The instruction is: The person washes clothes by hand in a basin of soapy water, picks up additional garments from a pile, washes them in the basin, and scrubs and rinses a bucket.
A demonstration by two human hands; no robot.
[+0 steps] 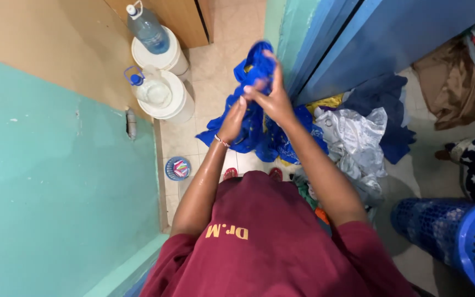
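Both hands grip a blue cloth [257, 118] held up over the tiled floor [215, 66]; the left hand [232, 122] clutches it low, the right hand [273, 96] pinches higher (a clothes pile [355, 137] lies beside)

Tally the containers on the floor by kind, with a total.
White lidded buckets: 2
Clear plastic water bottles on them: 2
Blue laundry basket: 1
Small blue bowl: 1
Total: 6
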